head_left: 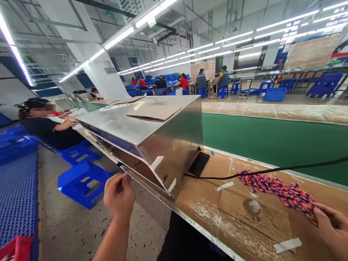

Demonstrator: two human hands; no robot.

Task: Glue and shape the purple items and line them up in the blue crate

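My left hand [119, 195] is raised in front of the metal box, over the floor beside the bench. Its thumb and forefinger are pinched together; whatever lies between them is too small to name. At the right edge, my right hand [331, 224] reaches the near end of a pile of small purple-and-orange pieces [282, 190]. Thumb and forefinger come together there, and I cannot make out what they hold. Left of the pile, a small clear lump [254, 206] sits on a wet-looking dark patch of a taped cardboard sheet [231, 203].
A large sheet-metal box [174, 156] stands on the bench, with a phone [199, 164] beside it. A black cable [266, 170] crosses over the pile. Behind runs a green conveyor belt [272, 141]. Blue stools [84, 181] and a seated co-worker [49, 127] are at left.
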